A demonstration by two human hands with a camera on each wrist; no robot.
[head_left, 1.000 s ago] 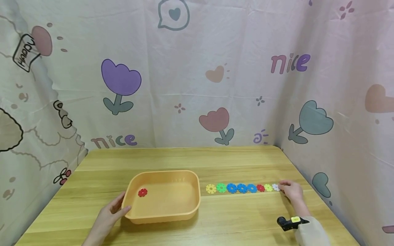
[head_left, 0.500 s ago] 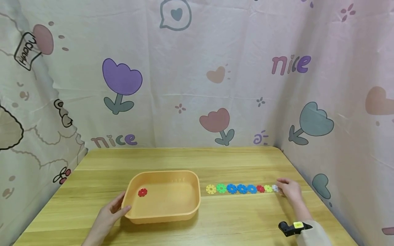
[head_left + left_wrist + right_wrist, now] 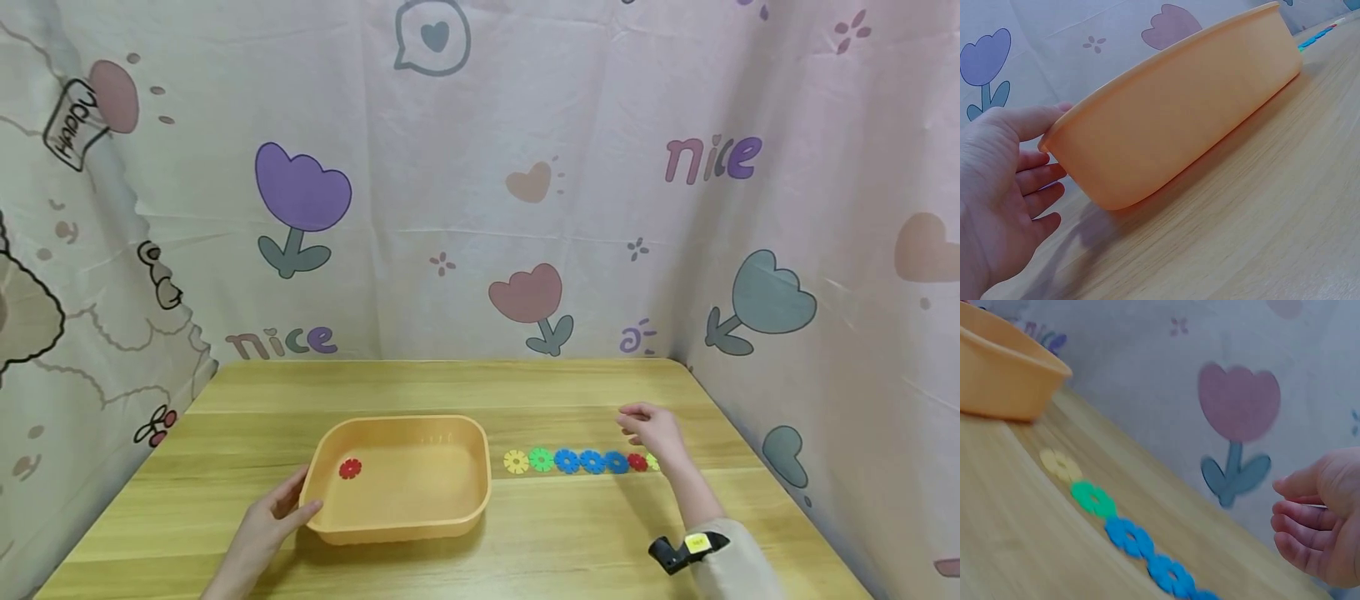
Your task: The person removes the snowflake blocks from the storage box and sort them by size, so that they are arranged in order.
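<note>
My left hand [image 3: 258, 527] grips the left end of a light orange plastic tray [image 3: 397, 532], thumb over the rim and fingers outside against the wall. Inside the tray lies one red snowflake disc [image 3: 350, 469]. To the tray's right runs a row of flat snowflake discs: yellow [image 3: 516, 462], green [image 3: 542, 459], several blue [image 3: 592, 462], red [image 3: 637, 462] and a yellow-green one [image 3: 652, 461] partly covered by my right wrist. Above the row's right part hovers my right hand [image 3: 657, 433], its fingers loosely bent around nothing. That arm hides the row's far right end.
A wood-grain table [image 3: 420, 387] carries everything, with its back edge against a printed curtain [image 3: 420, 167]. Another curtain side [image 3: 847, 400] closes in the right. A black camera strap [image 3: 686, 552] sits on my right wrist.
My right hand has left the white disc at the row's right end, lifting and moving left over the row. My left hand keeps its grip on the tray.
</note>
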